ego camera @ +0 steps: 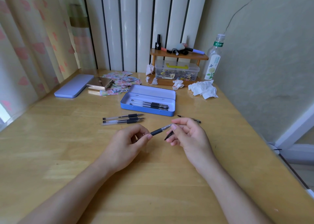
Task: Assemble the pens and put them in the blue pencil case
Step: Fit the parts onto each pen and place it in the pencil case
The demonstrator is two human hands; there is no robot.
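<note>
Left hand (126, 143) fingers pinched on pen (160, 129) grip, right hand (187, 135) fingers closed on its tip, dark cap tucked beneath, open blue pencil case (136, 105) beyond on table (68, 155), bottle (214, 57) label unreadable

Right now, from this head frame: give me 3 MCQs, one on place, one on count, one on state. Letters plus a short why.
1. Where does the case lid lie?
A. far left of the table
B. on the pencil case
C. on the wooden shelf

2. How many uncapped pens lie in a row in front of the blue pencil case?
A. one
B. three
C. six

3. What state is the pencil case in?
A. shut
B. open and empty
C. open with pens inside

Answers:
1 A, it rests flat by the curtain, apart from the case.
2 B, three lie side by side.
3 C, capped pens lie in its open tray.

Both hands, left and right, hold one pen.
</note>
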